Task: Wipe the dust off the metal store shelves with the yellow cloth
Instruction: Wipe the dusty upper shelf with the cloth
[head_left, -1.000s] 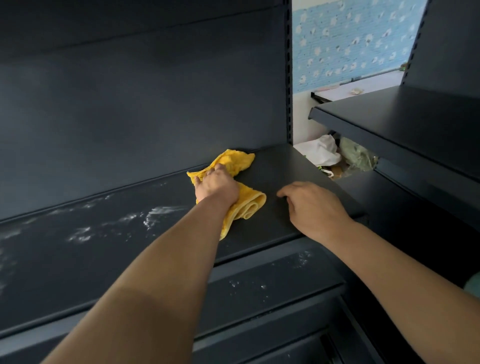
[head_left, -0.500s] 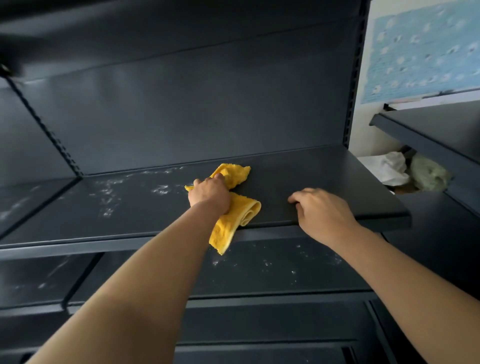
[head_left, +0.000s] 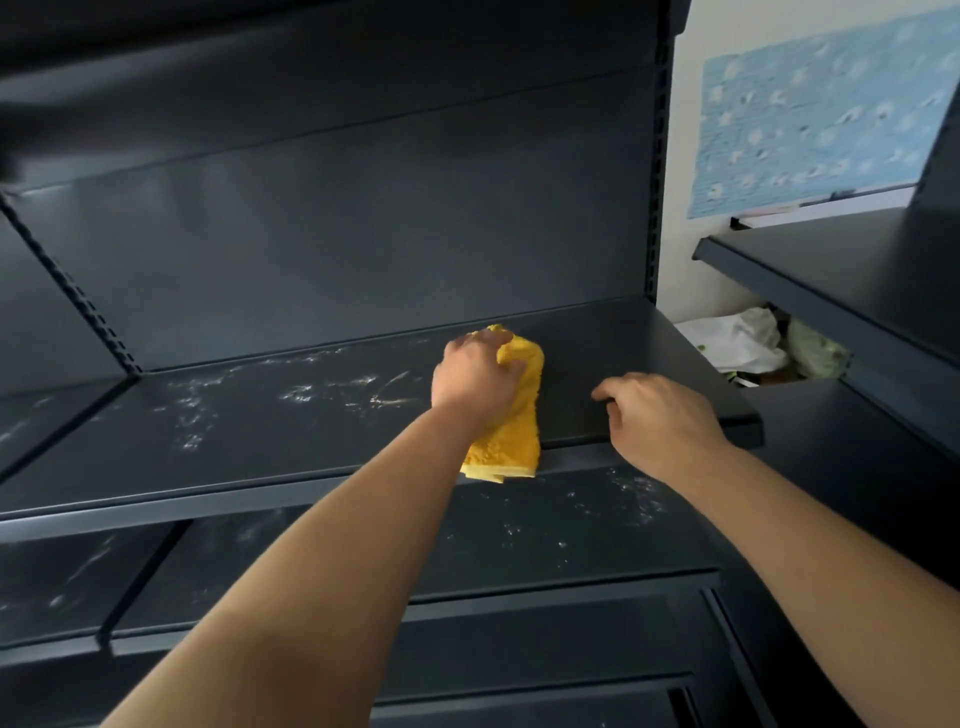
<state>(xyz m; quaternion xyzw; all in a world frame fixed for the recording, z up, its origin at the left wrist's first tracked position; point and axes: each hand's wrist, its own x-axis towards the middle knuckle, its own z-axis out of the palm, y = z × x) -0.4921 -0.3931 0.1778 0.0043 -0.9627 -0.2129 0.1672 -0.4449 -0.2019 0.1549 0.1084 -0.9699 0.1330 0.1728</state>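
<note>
Nearest the camera, two bare forearms reach up and forward from the bottom of the view. Beneath them runs a lower shelf (head_left: 519, 540) of dark metal, flecked with pale specks of dust, thickest below the right wrist.

Above it is the dark metal shelf (head_left: 260, 452) where both hands are. The right hand (head_left: 660, 421) rests palm down on it near the front edge, towards the shelf's right end. Its fingers are loosely bent with the tips on the metal, and it holds nothing. Just to its left, the left hand (head_left: 475, 376) presses down on the yellow cloth (head_left: 519, 415) with its fingers curled over the bunched top of the cloth, gripping it. The cloth lies on the shelf under that hand, and its lower end hangs a little past the front lip. The two hands are near each other but do not touch.

To the left of the cloth, white dust streaks (head_left: 363, 389) smear the shelf surface. The part to the right of the cloth looks dark and even.

Behind the shelf rises a plain dark back panel (head_left: 363, 234), bounded on the right by a slotted upright (head_left: 655, 182). Past this, on the right, a neighbouring shelf (head_left: 841, 270) juts in. Under it lie a white plastic bag (head_left: 743, 338) and a pale green bag (head_left: 815, 351). Farthest off, a blue patterned sheet (head_left: 821, 114) covers the pale wall.
</note>
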